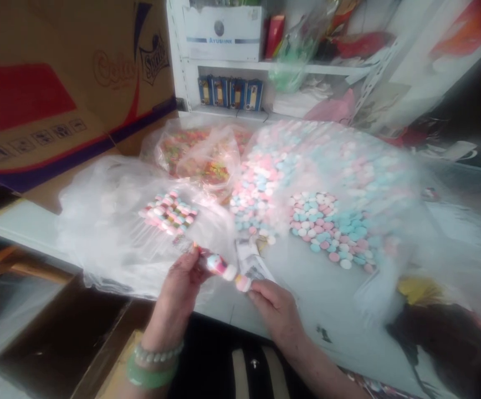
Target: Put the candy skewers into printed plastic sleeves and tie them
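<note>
Left hand [178, 293], right hand [276, 310] pinching pastel candy roll [224, 269]

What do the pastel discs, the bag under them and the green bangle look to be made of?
The pastel discs look like pressed sugar candy: matte, chalky faces, even shapes. The bag seems thin clear plastic film, glossy, crinkled, catching glare. The green bangle looks polished, smooth and glossy, perhaps jade or glass; the look leaves that open.
</note>
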`<state>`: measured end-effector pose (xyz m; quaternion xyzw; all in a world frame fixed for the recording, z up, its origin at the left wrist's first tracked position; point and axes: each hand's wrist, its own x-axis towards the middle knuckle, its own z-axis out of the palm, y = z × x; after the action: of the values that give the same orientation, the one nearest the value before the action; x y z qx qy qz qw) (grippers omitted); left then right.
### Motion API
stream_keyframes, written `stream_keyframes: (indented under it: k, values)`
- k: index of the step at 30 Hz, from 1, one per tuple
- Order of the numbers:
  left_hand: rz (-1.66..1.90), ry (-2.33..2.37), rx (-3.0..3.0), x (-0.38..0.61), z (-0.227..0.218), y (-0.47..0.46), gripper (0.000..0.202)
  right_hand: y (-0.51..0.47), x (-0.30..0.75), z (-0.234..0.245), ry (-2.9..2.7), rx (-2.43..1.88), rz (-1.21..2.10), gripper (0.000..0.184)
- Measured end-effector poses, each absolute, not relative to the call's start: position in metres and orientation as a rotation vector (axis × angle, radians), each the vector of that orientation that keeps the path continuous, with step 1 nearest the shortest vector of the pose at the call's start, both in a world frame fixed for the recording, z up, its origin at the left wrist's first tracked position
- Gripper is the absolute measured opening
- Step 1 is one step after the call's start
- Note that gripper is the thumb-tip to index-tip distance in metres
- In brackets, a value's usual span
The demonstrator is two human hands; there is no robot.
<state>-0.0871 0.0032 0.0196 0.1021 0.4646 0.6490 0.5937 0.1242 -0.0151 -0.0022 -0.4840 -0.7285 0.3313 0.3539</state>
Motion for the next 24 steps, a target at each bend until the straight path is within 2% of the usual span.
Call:
stream_keyframes:
  k: [2,11,17,24]
  values:
    - [1.503,1.081,0.148,-0.086,0.018,0.004,0.018,-0.014,0.124,-0.003,-1.834,-1.296,0.952,0.023]
    - [1.615,1.042,-0.082,-0.075,0.009,0.010,0.030,-0.019,0.119,-0.012,-1.862,-1.318,0.949,0.026]
    - [1.617,1.132,0.077,-0.069,0.010,0.006,0.019,-0.015,0.121,-0.014,-1.738,-1.325,1.056,0.025]
    - [1.607,1.200,0.065,-0.070,0.015,0.009,0.017,-0.015,0.122,-0.010,-1.638,-1.354,1.144,0.022]
